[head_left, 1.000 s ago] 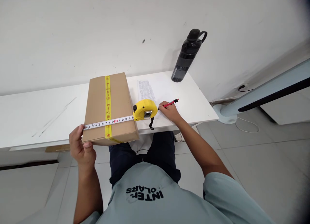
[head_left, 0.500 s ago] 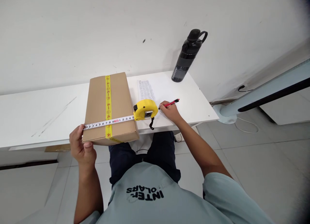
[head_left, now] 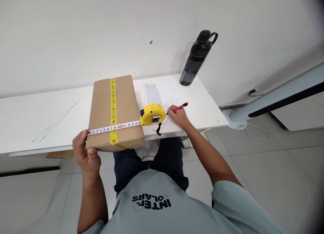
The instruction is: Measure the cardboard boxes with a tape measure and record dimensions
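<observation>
A brown cardboard box (head_left: pixel 101 106) with a yellow tape stripe lies on the white table (head_left: pixel 37 122). A white measuring tape blade (head_left: pixel 113 127) stretches across its near end from a yellow tape measure case (head_left: pixel 152 114) beside the box's right edge. My left hand (head_left: pixel 84 153) grips the box's near left corner and pins the blade's end there. My right hand (head_left: pixel 178 116) is closed on a red pen (head_left: pixel 180 107), its tip on a printed sheet of paper (head_left: pixel 153 94) just right of the case.
A dark water bottle (head_left: pixel 194 60) stands at the table's back right against the white wall. A pale blue and black bar (head_left: pixel 278 99) slants over the tiled floor at the right. A cable (head_left: pixel 255 129) lies on the floor there.
</observation>
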Demonstrator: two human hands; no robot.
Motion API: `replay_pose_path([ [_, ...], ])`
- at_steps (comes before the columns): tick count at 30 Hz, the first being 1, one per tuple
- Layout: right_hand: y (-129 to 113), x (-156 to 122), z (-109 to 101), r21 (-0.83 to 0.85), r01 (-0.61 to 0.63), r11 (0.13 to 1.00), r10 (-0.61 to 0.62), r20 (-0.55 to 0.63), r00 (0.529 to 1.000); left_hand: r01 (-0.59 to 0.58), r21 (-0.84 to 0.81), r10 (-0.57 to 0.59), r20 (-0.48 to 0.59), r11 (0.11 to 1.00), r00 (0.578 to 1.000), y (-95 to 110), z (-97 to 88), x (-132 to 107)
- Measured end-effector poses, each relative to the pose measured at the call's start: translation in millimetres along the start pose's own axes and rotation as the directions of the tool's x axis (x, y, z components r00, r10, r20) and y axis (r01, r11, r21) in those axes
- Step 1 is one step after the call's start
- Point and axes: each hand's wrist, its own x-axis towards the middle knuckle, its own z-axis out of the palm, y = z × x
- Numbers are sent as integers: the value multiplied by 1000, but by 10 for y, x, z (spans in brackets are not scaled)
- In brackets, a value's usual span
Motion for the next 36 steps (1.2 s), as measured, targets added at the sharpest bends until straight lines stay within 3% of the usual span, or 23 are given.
replay_pose_path([
  [11, 96, 19, 41, -102, 57, 993, -62, -45, 997, 17, -26, -17, -4, 1000, 1000, -7, -20, -1],
  [18, -18, -111, 111, -244, 117, 963, -152, -128, 980, 21, 18, -22, 48, 1000, 999, 18, -111, -21],
  [26, -80, -73, 162, -281, 27, 959, -69, -143, 987, -109, 42, 105, 85, 993, 991, 90, -251, 30],
  [28, -184, -151, 137, -200, 36, 979, -64, -132, 989, -127, 48, 122, 96, 991, 988, 109, -273, 51],
  [30, -344, -314, 128, 3, 120, 993, -119, -103, 988, -141, 38, 137, 100, 989, 985, 124, -285, 65],
  [33, -623, -643, 175, 350, 332, 876, -336, -50, 941, -171, 25, 168, 91, 985, 982, 133, -285, 74],
  [36, -841, -893, 280, 378, 403, 834, -433, -6, 902, -192, 46, 190, 55, 980, 980, 128, -280, 81],
])
